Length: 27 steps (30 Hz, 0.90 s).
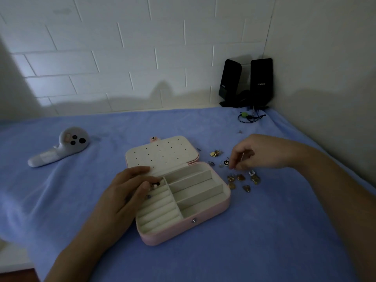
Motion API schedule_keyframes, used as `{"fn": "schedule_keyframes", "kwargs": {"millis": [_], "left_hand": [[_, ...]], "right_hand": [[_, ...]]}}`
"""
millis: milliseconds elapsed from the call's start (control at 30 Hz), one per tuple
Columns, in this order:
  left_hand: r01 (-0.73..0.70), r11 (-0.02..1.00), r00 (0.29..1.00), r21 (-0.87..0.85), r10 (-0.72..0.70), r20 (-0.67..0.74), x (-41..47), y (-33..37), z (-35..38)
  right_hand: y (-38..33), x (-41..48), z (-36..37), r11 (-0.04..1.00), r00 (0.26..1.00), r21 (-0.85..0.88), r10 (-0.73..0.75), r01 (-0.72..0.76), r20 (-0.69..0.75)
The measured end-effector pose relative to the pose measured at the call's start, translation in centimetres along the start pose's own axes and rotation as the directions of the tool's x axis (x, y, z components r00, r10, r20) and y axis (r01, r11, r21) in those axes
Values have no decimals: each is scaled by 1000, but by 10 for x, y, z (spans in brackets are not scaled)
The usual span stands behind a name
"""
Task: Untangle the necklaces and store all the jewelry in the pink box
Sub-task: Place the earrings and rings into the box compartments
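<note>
The pink box (183, 227) lies open in the middle of the blue cloth, its cream lid (162, 152) with stud holes folded back. My left hand (128, 188) rests over the box's left ring-roll section, fingers curled around small pieces at the top roll. To the right of the box lies loose jewelry: several gold pendants (243, 181), a gold piece (215, 153) and a round black charm (225, 163). My right hand (252, 153) hovers over this pile, fingertips pinching a thin small piece; what it is I cannot tell.
A white handheld device (61, 146) lies on the cloth at the left. Two black speakers (247, 82) stand in the back right corner with cables (249, 117) in front. A white brick wall runs behind, and another wall closes the right side.
</note>
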<state>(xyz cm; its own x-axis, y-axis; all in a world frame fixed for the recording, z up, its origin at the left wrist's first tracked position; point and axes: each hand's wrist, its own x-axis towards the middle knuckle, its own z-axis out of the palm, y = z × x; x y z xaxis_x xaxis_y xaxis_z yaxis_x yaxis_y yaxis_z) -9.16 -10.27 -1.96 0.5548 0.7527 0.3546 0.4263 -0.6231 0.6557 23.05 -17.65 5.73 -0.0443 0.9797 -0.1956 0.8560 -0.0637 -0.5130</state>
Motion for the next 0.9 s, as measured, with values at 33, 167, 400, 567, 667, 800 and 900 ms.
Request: {"fn": "schedule_keyframes", "kwargs": {"millis": [33, 167, 400, 567, 667, 800, 900], "left_hand": [[-1, 1000, 1000, -5, 1, -1, 0, 0, 0], [-12, 1000, 1000, -14, 12, -9, 0, 2, 1], [-10, 999, 1000, -35, 10, -2, -1, 5, 1], [-6, 1000, 1000, -5, 6, 4, -2, 4, 1], [-12, 1000, 1000, -22, 12, -1, -2, 5, 0], [-13, 999, 1000, -45, 13, -7, -2, 6, 0], [-25, 999, 1000, -43, 24, -11, -3, 5, 0]], "right_hand": [[-2, -1, 0, 1000, 999, 15, 2, -3, 50], [-10, -1, 5, 999, 988, 15, 29, -32, 153], [-24, 7, 20, 962, 995, -260, 92, -82, 29], [-31, 12, 31, 930, 996, -356, 79, -89, -42], [-24, 8, 23, 981, 995, -188, 38, -55, -96], [-13, 7, 13, 993, 989, -113, -42, 26, -140], [-10, 7, 10, 997, 986, -57, -54, 46, -155]]}}
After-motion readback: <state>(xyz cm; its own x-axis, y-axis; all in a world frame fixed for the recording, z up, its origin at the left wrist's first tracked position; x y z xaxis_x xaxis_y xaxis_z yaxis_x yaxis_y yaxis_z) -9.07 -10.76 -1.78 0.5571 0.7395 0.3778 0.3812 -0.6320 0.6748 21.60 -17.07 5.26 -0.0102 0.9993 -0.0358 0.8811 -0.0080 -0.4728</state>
